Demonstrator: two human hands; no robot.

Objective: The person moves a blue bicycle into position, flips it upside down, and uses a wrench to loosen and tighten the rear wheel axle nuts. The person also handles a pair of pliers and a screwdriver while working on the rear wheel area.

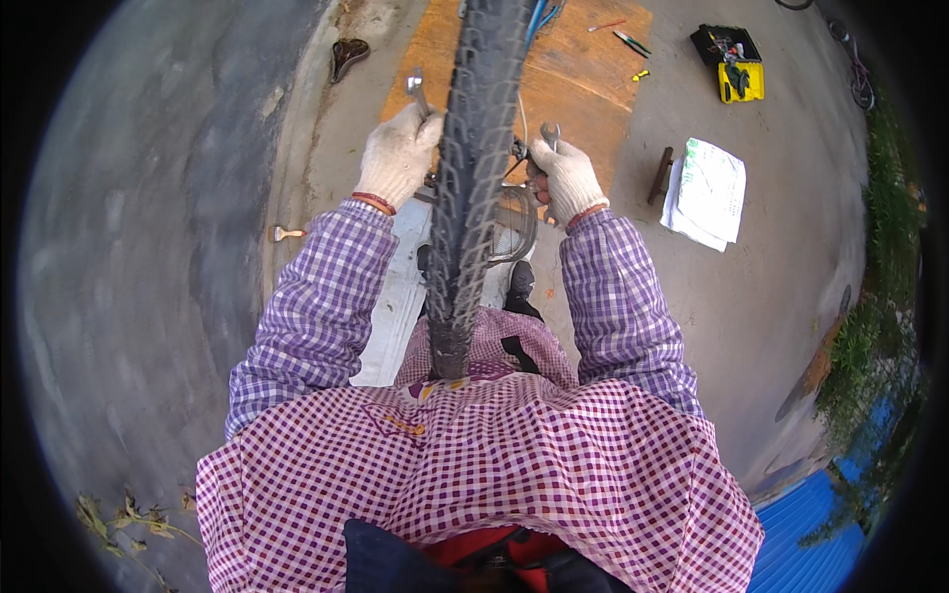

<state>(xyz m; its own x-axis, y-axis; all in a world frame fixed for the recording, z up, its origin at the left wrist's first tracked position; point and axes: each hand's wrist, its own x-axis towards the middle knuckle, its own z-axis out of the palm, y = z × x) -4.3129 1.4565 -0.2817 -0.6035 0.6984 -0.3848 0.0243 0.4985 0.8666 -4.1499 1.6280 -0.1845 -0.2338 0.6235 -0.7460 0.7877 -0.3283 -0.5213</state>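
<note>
Upright in front of me stands a bicycle wheel with a black knobbly tire (470, 148), its near edge close to my apron. On its left side my left hand (398, 153), in a white knit glove, is closed around a metal wrench (416, 91) whose head points away from me. Across the tire my right hand (570, 180), gloved too, grips another wrench (551, 134), its open jaw sticking up past the fingers. Both hands are level with the middle of the wheel. The tire and gloves hide most of the hub, so I cannot tell whether either wrench sits on a nut.
Beyond the wheel lies a brown wooden board (583, 89) with pliers (633, 43) and small tools. A black and yellow toolbox (741, 79) is open at the far right, white sheets (704, 193) nearer. Leftward are a bicycle saddle (348, 57) and a paintbrush (288, 233).
</note>
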